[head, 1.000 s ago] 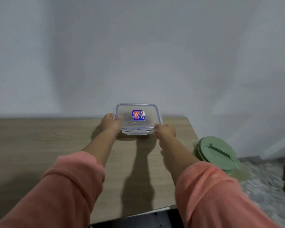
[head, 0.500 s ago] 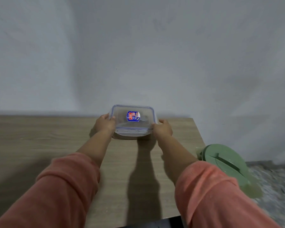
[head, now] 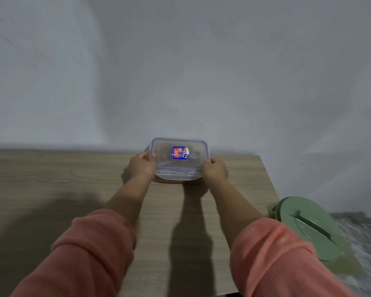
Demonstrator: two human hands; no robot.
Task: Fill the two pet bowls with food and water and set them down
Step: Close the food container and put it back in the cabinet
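A clear plastic food container (head: pixel 180 168) with a blue-rimmed lid and a blue-and-red sticker stands near the far edge of the wooden table (head: pixel 51 189), close to the wall. My left hand (head: pixel 142 166) grips its left side and my right hand (head: pixel 215 170) grips its right side, fingers curled round the lid's edges. Something dark shows faintly through the lid; I cannot tell what it is. No pet bowls are in view.
A green round lidded jug (head: pixel 306 226) stands on the speckled floor just past the table's right edge. A plain grey wall (head: pixel 180 71) rises right behind the table. Both my pink sleeves fill the lower view.
Both hands have kept their hold on the container, which sits slightly nearer and more level than one second ago. My head has shifted a little, so the green jug appears further right.
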